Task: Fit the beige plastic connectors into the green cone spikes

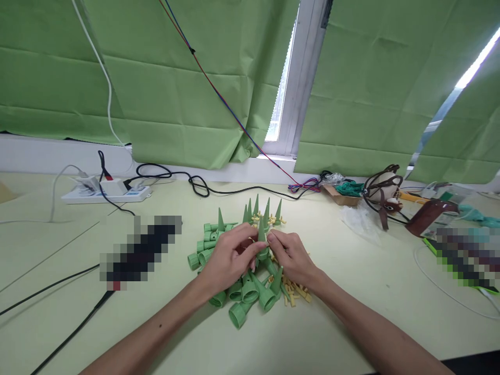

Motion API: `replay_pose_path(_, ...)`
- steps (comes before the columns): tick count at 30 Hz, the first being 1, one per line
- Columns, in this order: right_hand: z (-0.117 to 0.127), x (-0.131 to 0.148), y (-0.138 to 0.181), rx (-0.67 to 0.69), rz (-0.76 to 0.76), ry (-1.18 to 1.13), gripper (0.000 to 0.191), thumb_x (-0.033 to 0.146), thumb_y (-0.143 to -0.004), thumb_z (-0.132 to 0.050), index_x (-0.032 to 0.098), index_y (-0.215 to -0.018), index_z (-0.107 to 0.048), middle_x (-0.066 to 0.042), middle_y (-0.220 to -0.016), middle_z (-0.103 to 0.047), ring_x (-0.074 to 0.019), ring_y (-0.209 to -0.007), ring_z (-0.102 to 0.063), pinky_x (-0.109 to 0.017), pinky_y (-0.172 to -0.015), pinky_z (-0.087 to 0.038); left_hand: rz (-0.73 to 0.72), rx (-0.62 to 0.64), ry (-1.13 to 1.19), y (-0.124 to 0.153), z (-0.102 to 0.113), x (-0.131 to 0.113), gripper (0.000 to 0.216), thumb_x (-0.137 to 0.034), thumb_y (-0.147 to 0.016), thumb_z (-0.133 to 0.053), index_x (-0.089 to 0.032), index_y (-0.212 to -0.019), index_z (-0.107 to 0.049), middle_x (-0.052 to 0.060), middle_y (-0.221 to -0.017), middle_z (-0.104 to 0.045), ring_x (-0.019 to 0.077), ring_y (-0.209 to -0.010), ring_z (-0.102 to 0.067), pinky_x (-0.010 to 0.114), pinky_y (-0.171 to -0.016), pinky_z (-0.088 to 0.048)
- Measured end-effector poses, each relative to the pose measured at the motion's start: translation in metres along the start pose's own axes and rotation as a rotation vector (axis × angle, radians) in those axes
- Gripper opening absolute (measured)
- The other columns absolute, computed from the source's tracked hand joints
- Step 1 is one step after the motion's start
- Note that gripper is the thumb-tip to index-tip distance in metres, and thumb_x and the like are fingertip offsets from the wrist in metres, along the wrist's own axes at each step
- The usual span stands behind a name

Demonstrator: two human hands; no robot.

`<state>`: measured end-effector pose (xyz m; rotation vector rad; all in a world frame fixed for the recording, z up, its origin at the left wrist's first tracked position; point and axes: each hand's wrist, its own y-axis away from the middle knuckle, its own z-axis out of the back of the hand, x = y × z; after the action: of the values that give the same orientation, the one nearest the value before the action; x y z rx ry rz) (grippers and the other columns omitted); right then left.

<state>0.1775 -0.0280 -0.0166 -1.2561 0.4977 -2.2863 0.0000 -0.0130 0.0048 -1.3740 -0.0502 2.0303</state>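
On the tabletop (344, 297), green cones (277, 282) and yellow pieces (300, 294) crowd both hands (230, 255).

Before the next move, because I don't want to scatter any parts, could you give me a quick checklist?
1. Left hand gripping the green cone piece: ok, thumb and fingers are on it.
2. Right hand holding a part: cannot tell, its fingertips hide it.
3. All other green pieces upright: not ok, several lie on their sides.
4. Yellow pieces in one group: not ok, some lie beyond the hands.
5. Power strip apart from the pieces: ok.
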Motion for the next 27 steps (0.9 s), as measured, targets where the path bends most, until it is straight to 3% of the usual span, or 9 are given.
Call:
replay_pose_path(3, 0.0, 0.0, -0.001, 0.003, -0.022, -0.037, 0.039, 0.035, -0.101, -0.034, 0.021, -0.065, -0.029, 0.005, -0.055, -0.029, -0.0106, -0.05, -0.028, -0.026, -0.052, -0.024, -0.231, -0.038, -0.208, 0.002, -0.001, 0.004, 0.021, -0.028, -0.095, -0.05, -0.018, -0.077, -0.054, 0.001, -0.078, -0.047, 0.0099, -0.062, -0.049, 0.02, -0.05, -0.04)
replay_pose_path(5, 0.0, 0.0, -0.001, 0.004, -0.028, -0.041, 0.039, 0.034, -0.101, -0.034, 0.021, -0.064, -0.028, 0.005, -0.055, -0.028, -0.0106, -0.051, -0.027, -0.026, -0.052, -0.023, -0.258, -0.044, -0.231, 0.003, -0.002, 0.005, 0.02, -0.026, -0.095, -0.049, -0.018, -0.077, -0.053, 0.001, -0.079, -0.046, 0.01, -0.063, -0.048, 0.02, -0.051, -0.04)
replay_pose_path(9, 0.001, 0.001, 0.0, -0.005, -0.019, -0.005, 0.038, 0.032, -0.101, -0.034, 0.021, -0.065, -0.027, 0.005, -0.057, -0.028, -0.0108, -0.052, -0.028, -0.027, -0.054, -0.024, -0.064, -0.049, -0.018, 0.003, -0.006, 0.0, 0.023, -0.03, -0.094, -0.051, -0.019, -0.075, -0.048, -0.003, -0.068, -0.046, 0.0086, -0.051, -0.05, 0.02, -0.046, -0.041)
replay_pose_path(13, 0.001, 0.002, 0.002, -0.023, 0.031, 0.028, 0.036, 0.029, -0.101, -0.034, 0.021, -0.067, -0.029, 0.005, -0.057, -0.029, -0.0108, -0.052, -0.029, -0.027, -0.054, -0.025, 0.16, 0.069, 0.21, 0.001, -0.005, -0.005, 0.019, -0.035, -0.093, -0.053, -0.02, -0.081, -0.05, -0.006, -0.05, -0.052, 0.0093, -0.036, -0.045, 0.02, -0.038, -0.038)
replay_pose_path(16, 0.0, 0.001, 0.002, -0.037, 0.071, 0.042, 0.035, 0.028, -0.101, -0.034, 0.021, -0.067, -0.029, 0.005, -0.058, -0.032, -0.0105, -0.052, -0.031, -0.026, -0.054, -0.026, 0.186, 0.082, 0.243, -0.002, -0.003, -0.007, 0.017, -0.035, -0.092, -0.054, -0.019, -0.084, -0.053, -0.007, -0.046, -0.053, 0.009, -0.034, -0.042, 0.019, -0.038, -0.036)
replay_pose_path(20, 0.0, 0.0, 0.001, -0.072, 0.137, 0.081, 0.035, 0.027, -0.1, -0.037, 0.021, -0.066, -0.027, 0.005, -0.057, -0.031, -0.0097, -0.051, -0.031, -0.025, -0.052, -0.026, 0.192, 0.012, 0.252, -0.004, -0.003, -0.008, 0.022, -0.041, -0.092, -0.052, -0.019, -0.091, -0.055, -0.006, -0.051, -0.054, 0.0098, -0.039, -0.045, 0.02, -0.04, -0.038)
replay_pose_path(27, -0.004, -0.001, 0.003, -0.101, 0.326, 0.244, 0.035, 0.024, -0.093, -0.051, 0.022, -0.068, -0.026, 0.007, -0.058, -0.028, -0.0091, -0.051, -0.022, -0.026, -0.05, -0.021, 0.19, -0.022, 0.205, -0.004, -0.001, -0.005, 0.036, -0.047, -0.095, -0.044, -0.018, -0.076, -0.052, -0.005, -0.051, -0.047, 0.0092, -0.044, -0.044, 0.02, -0.044, -0.037)
